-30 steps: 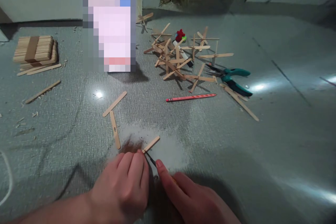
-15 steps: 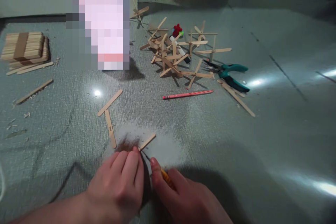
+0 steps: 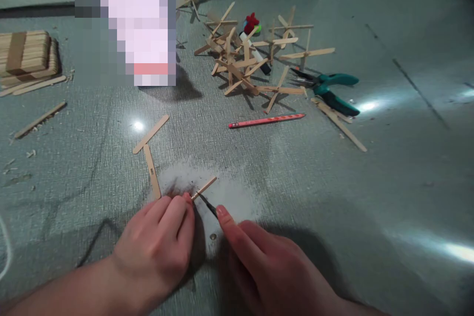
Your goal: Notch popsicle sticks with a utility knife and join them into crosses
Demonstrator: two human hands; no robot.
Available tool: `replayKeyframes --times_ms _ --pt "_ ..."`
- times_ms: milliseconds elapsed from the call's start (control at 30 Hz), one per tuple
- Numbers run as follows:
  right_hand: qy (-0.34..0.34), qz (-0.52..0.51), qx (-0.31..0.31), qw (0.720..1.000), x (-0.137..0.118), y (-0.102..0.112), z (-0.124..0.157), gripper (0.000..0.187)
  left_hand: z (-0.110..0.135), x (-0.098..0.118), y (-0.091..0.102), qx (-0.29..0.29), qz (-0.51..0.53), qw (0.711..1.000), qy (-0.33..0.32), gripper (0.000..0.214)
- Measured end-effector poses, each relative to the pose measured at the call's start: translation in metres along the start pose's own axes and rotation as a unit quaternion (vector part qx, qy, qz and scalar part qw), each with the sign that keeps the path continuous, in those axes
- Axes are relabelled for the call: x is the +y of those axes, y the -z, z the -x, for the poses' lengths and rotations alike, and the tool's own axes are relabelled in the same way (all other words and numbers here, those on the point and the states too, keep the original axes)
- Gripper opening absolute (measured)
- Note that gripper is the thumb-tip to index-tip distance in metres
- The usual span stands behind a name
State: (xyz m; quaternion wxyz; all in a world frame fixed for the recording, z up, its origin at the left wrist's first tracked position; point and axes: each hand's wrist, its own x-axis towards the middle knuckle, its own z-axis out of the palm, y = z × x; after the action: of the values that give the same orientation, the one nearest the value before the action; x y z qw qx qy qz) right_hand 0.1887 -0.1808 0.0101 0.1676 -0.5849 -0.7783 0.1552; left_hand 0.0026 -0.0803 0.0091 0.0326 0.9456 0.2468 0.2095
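Note:
My left hand (image 3: 159,237) is curled closed around the near end of a thin wooden craft stick (image 3: 206,186), pressing it down over a pale, dusty patch of floor. The stick's far end juts up to the right. In my right hand (image 3: 259,256) is a slim craft knife (image 3: 208,203) with a narrow dark blade. Its tip meets the stick just beyond my left fingertips, and my right fingers hide its handle. Two flat craft sticks lie just past my left hand, one with a small dark slot (image 3: 151,172) and one set slantwise (image 3: 151,134).
A banded stack of craft sticks (image 3: 27,54) lies left. Crossed-stick assemblies (image 3: 237,66) pile up ahead, near a red pencil (image 3: 266,121) and teal-handled pliers (image 3: 335,90). A blurred-out object (image 3: 148,24) stands behind. A round metal piece (image 3: 213,237) lies between my hands.
The craft knife's yellow-orange handle has turned out of sight beneath my right hand, and the blade lies more along the stick's side. The round metal piece now shows. The view has shifted slightly.

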Motion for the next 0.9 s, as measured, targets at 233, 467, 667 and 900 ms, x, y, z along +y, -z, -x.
replayKeyframes --times_ms 233,467,667,900 --pt "0.010 0.012 -0.021 1.000 -0.002 0.003 0.000 0.044 -0.002 0.001 0.002 0.002 -0.062 0.998 -0.024 0.030" --pt "0.000 0.002 -0.046 0.999 -0.002 0.001 0.007 0.048 0.002 0.001 0.000 0.007 -0.042 0.999 -0.033 0.028" --pt "0.012 0.067 -0.009 0.998 -0.004 -0.001 0.008 0.046 0.002 0.003 -0.001 0.015 -0.057 0.998 -0.028 0.026" --pt "0.022 0.125 -0.020 0.992 -0.011 0.001 0.006 0.044 0.000 0.004 -0.002 0.016 -0.061 0.998 -0.031 0.022"
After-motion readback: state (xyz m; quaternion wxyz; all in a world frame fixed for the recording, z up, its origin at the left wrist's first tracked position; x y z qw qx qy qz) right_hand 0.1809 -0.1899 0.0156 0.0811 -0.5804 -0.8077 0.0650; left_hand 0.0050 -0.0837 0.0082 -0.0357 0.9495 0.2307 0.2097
